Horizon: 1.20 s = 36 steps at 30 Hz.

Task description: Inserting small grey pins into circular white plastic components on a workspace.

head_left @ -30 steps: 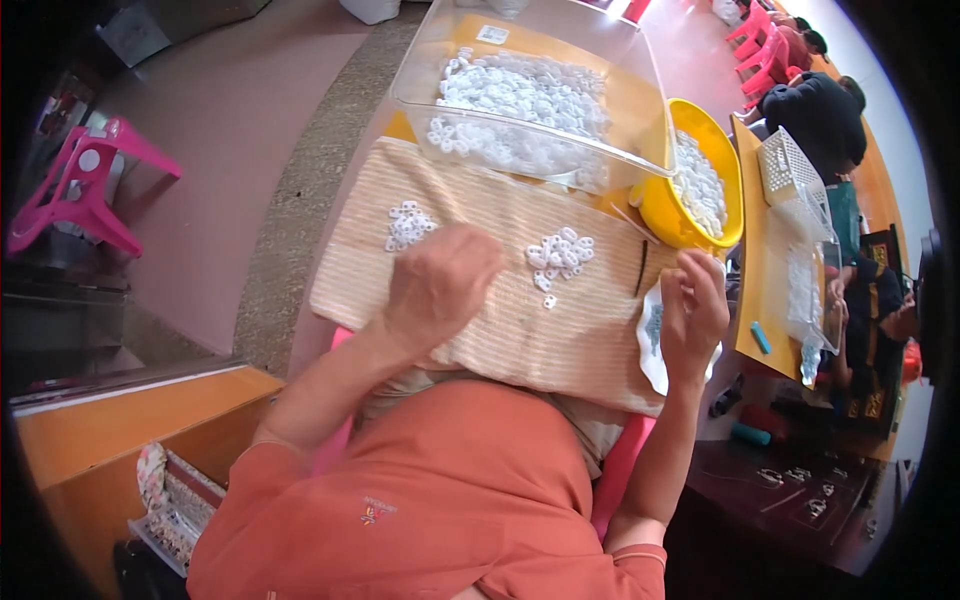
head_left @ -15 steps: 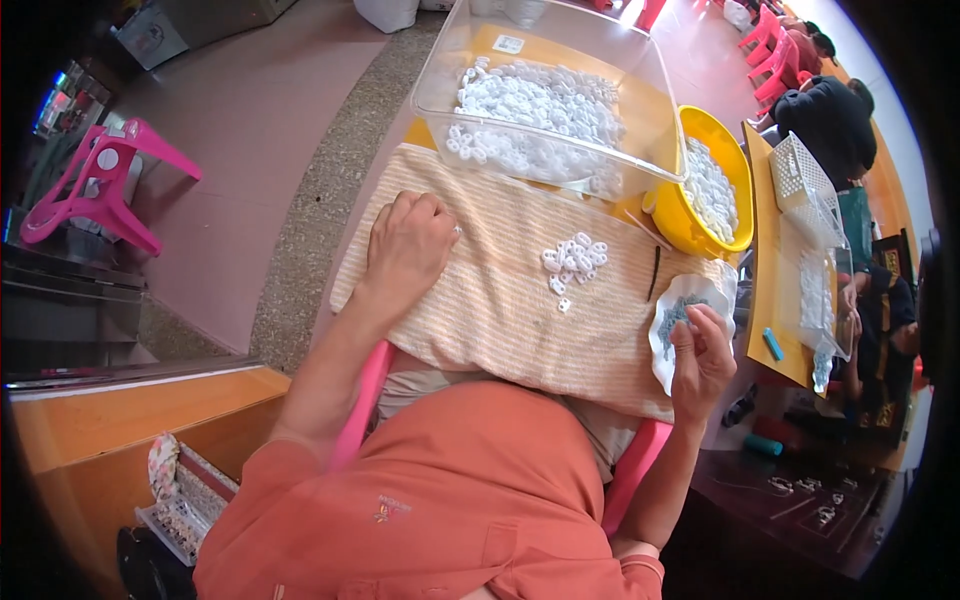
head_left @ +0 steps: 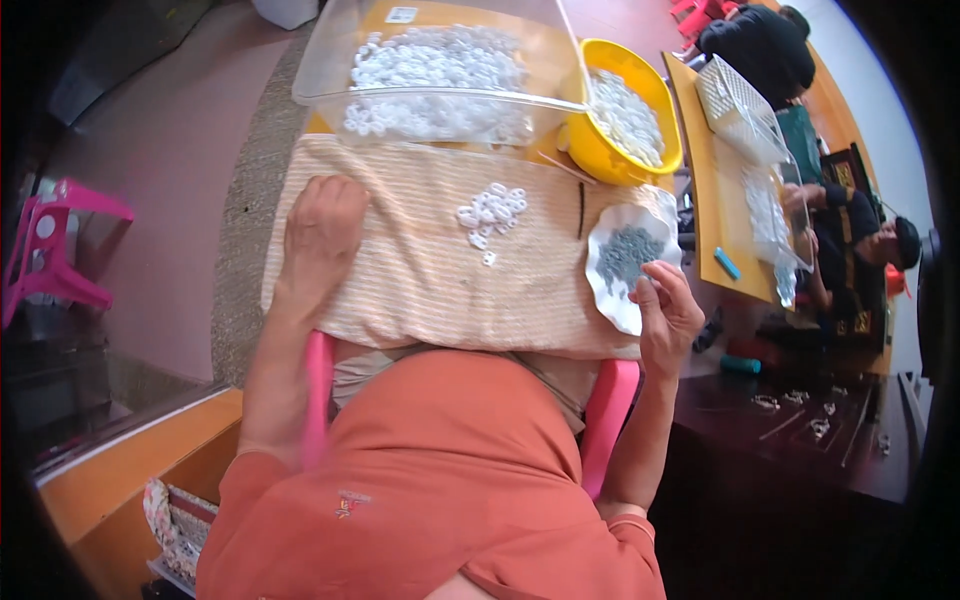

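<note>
Right hand (head_left: 669, 312) hangs over the near right rim of the dish (head_left: 620, 312), palm turned inward, with the thumb and forefinger bent toward each other so that their tips almost meet; whether a bit is pinched between them is too small to tell. Just beyond those tips lie the grey bits (head_left: 628, 255), heaped in the middle of the white, wavy-edged dish. I judge the step in hand to be picking at these bits, and the next move to call for a light, exact pinch on one of them, with enough lift to clear the rim. Left hand (head_left: 326, 222) rests on the far left part of the cloth (head_left: 420, 280), fingers curled into a loose fist, back upward; what it holds or covers is hidden. Between the two hands, apart from both, sits a small pile of white pieces (head_left: 495, 207), with one lone piece (head_left: 489, 258) just nearer the body. A dark stick (head_left: 581, 210) lies on the cloth between that pile and the dish. Past the cloth stand a clear bin (head_left: 556, 100), holding a broad spread of white pieces, and, to its right, a yellow tub (head_left: 595, 158), also filled with pale pieces. Farther right, a co-worker (head_left: 862, 245) in dark clothes sits by another table (head_left: 715, 225), which carries a white basket (head_left: 738, 112).
</note>
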### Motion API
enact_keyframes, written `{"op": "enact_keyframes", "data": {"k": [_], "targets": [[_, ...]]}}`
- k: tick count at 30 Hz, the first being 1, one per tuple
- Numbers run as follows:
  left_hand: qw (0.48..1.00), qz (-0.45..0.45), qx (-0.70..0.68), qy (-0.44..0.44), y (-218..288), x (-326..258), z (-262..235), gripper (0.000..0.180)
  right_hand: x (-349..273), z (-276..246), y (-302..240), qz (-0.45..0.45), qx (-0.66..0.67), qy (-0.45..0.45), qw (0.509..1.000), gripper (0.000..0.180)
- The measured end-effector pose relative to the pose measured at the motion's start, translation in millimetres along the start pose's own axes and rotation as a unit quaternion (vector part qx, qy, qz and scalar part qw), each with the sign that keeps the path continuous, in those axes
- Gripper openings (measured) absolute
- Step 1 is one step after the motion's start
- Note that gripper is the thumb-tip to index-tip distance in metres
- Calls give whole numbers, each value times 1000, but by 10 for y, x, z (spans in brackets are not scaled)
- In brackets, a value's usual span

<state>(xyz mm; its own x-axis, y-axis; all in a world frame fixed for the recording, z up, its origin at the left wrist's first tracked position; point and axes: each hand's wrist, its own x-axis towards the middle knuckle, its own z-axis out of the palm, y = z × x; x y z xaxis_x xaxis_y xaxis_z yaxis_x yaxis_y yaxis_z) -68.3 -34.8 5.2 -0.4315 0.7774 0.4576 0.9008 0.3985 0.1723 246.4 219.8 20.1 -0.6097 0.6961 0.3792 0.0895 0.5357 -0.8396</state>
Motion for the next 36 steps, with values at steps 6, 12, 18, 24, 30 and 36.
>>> {"op": "enact_keyframes", "data": {"k": [6, 12, 18, 24, 30, 36], "targets": [[993, -57, -49, 87, 34, 7, 80, 6, -62, -190, 19, 10, -41, 15, 999, 15], [971, -87, -192, 115, 197, -6, 42, 7, -118, -242, -34, 8, -170, -59, 984, 14], [961, -34, -240, 131, 383, 3, 68, 13, -116, -287, -32, 8, -252, -87, 964, 14], [947, -26, -303, 105, 586, -10, 94, 16, -111, -313, -64, -3, -363, -128, 923, 15], [944, 22, -311, 104, 640, -17, 159, 16, -138, -279, -143, -47, -445, -138, 883, 19], [941, 17, -320, 113, 674, -17, 177, 18, -161, -251, -140, -47, -486, -169, 856, 24]]}}
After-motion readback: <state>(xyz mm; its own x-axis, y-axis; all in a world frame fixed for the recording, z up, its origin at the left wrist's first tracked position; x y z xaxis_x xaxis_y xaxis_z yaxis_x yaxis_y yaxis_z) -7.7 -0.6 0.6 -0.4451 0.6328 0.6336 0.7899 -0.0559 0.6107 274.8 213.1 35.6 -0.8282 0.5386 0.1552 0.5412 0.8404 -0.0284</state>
